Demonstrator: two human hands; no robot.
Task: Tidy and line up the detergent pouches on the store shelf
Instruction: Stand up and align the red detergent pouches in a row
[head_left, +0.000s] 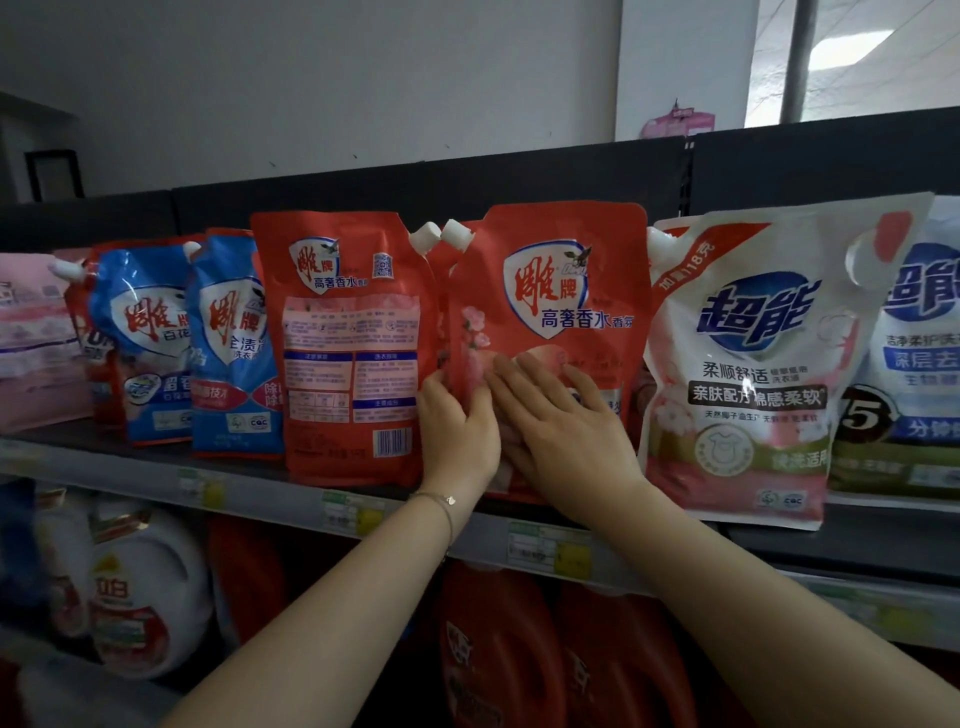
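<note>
**Straightened the red pouch (561, 291) mid-row**

Gripped its left edge with the left hand (457, 431); pressed the right hand (566, 441) flat, fingers spread, on its face. Stood at the shelf lip (260, 483). Likely needed next: squaring beside the reversed pouch (348, 338) at left. Left scant room toward the white pouch (753, 364); back panel (519, 176) behind.

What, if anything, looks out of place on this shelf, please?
The reversed red pouch left of the left hand shows its barcode side, while the front-facing red pouch and the blue pouch beside it show their fronts.
</note>
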